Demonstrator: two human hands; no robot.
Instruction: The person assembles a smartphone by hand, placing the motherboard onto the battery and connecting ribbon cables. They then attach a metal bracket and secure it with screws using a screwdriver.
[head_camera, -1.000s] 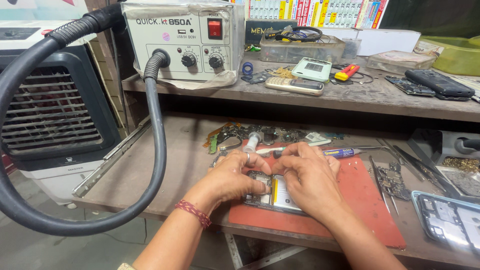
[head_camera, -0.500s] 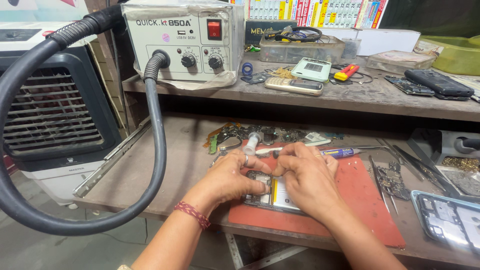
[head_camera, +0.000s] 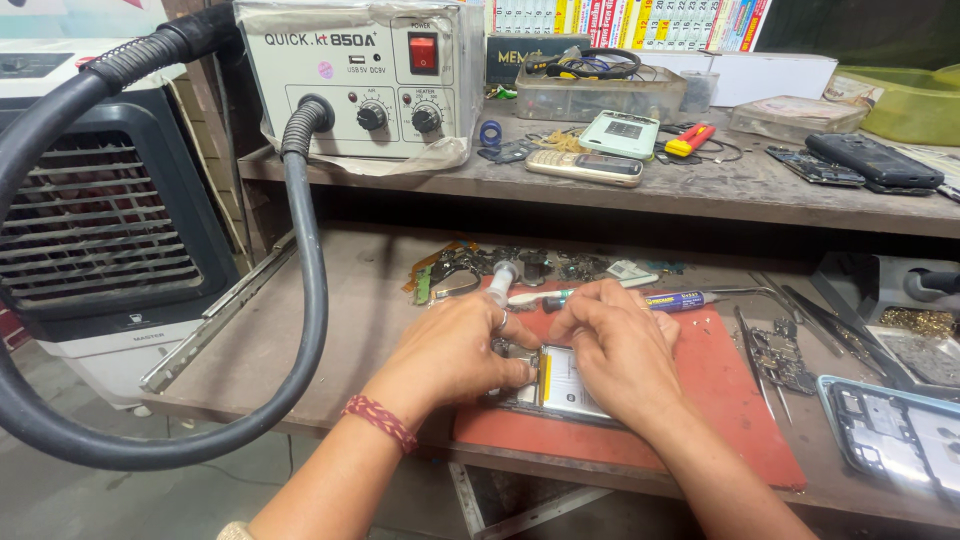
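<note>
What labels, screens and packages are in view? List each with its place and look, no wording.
Hot-air station: upper shelf, left; grey box, red switch, two black knobs, dark lettering.
Calendar: wall behind the shelf; white sheet, coloured columns.
Pale green meter: shelf centre; small grey screen.
Keypad phone: shelf, in front of the meter; pale, dark screen.
White box: shelf, right; plain, flat.
Opened phone: red mat, under both hands; white-labelled battery.

Opened phone (head_camera: 565, 385) on mat (head_camera: 720, 400), hot-air station (head_camera: 360, 75) on shelf (head_camera: 760, 190) behind.
</note>
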